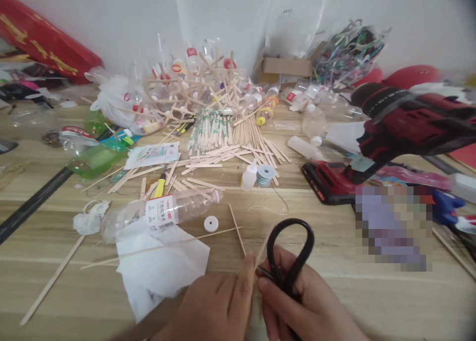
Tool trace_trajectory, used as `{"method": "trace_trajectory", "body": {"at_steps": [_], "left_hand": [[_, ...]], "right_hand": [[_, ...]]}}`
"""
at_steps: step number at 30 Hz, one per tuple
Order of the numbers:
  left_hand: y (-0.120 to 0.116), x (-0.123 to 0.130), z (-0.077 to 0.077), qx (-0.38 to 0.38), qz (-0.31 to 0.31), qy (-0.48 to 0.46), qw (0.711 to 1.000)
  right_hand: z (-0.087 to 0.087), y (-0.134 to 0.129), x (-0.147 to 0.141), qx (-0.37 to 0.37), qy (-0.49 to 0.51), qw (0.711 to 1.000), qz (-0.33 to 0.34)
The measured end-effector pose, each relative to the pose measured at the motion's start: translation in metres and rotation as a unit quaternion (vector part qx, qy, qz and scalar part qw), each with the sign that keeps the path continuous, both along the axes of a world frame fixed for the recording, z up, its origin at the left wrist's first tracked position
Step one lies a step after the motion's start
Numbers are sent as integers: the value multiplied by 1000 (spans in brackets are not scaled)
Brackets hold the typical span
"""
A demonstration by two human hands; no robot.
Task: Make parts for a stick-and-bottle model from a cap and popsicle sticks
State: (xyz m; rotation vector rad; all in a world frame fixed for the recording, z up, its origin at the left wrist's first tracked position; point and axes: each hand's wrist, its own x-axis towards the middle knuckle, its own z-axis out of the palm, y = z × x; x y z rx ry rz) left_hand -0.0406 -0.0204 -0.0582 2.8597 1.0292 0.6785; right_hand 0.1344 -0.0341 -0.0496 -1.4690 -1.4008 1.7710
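At the bottom centre, my left hand (217,301) pinches a thin wooden stick (263,247) that points up and away. My right hand (297,291) grips black-handled scissors (309,244) by one looped handle. The metal part of the scissors sits against or very near the stick; fingers hide most of the blades. Just beyond my left hand lie another narrow stick (237,229), a long bamboo skewer (178,241) and a white bottle cap (210,224) with a hole. A see-through plastic bottle (159,214) rests on its side, partly over white paper (163,256).
A red and black cordless drill (386,133) stands at the right. A small glue bottle (249,176) and a spool of thread (265,175) are mid-table. Several craft sticks (223,155), a yellow-handled screwdriver (160,186) and a green bottle (94,162) lie farther back.
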Motion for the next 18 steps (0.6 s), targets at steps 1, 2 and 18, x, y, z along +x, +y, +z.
{"method": "trace_trajectory", "body": {"at_steps": [1, 2, 18], "left_hand": [[0, 0, 0, -1, -2, -2, 1000], [0, 0, 1, -7, -6, -6, 1000], [2, -6, 5, -245, 15, -72, 967]], "right_hand": [[0, 0, 0, -19, 9, 1000, 2], [0, 0, 1, 7, -8, 1000, 7], [9, 15, 18, 646, -404, 619, 190]]}}
